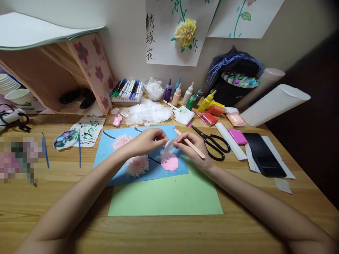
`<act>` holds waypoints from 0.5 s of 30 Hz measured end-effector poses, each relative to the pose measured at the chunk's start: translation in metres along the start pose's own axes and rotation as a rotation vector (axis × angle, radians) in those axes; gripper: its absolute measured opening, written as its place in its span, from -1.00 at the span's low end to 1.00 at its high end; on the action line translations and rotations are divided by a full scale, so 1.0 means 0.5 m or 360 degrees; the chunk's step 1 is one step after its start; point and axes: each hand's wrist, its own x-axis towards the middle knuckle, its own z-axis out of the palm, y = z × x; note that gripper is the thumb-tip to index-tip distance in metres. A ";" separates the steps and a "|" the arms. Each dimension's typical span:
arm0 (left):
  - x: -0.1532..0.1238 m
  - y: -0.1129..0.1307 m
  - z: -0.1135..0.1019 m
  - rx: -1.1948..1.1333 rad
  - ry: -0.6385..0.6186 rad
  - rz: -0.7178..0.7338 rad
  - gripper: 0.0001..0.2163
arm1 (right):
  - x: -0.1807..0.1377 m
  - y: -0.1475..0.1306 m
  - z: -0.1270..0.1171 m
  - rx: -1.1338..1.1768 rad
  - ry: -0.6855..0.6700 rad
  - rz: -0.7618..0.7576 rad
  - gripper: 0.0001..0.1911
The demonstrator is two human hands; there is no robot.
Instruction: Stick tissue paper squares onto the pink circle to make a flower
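Note:
Above a blue sheet of paper (159,176), my left hand (148,143) pinches a small piece of white tissue paper (170,144). The fingertips of my right hand (193,148) close on the same piece from the other side. A wooden craft stick (194,148) is also held in my right hand, slanting across its fingers. Just below the tissue lies a flat pink clay disc (171,163), with white tissue tufts along its upper edge. Two fluffy pale pink tissue flowers (137,165) sit to the left, one partly behind my left wrist.
Under the blue sheet lies a green sheet (166,199). Black-handled scissors (213,143), a phone (265,155) and clay packets (209,119) are to the right. Cut tissue pieces (148,112), paint bottles (177,96) and markers (128,88) stand behind. Paintbrushes (79,150) lie left.

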 end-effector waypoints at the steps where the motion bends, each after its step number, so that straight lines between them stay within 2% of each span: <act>1: 0.000 0.004 0.007 -0.0015 0.0002 0.0006 -0.76 | -0.006 -0.003 -0.005 -0.0030 -0.0027 0.0007 -0.83; 7: -0.010 0.028 0.026 -0.0131 -0.0164 -0.0026 -0.70 | -0.040 -0.018 -0.028 -0.0225 -0.0139 0.0013 -0.86; 9: -0.012 0.029 0.031 -0.0081 -0.0166 -0.0026 -0.67 | -0.047 -0.016 -0.032 -0.0278 -0.0173 0.0017 -0.85; 15: -0.014 0.026 0.059 0.0173 -0.0166 -0.0073 -0.75 | -0.060 0.002 -0.049 -0.0290 -0.0236 0.0038 -0.85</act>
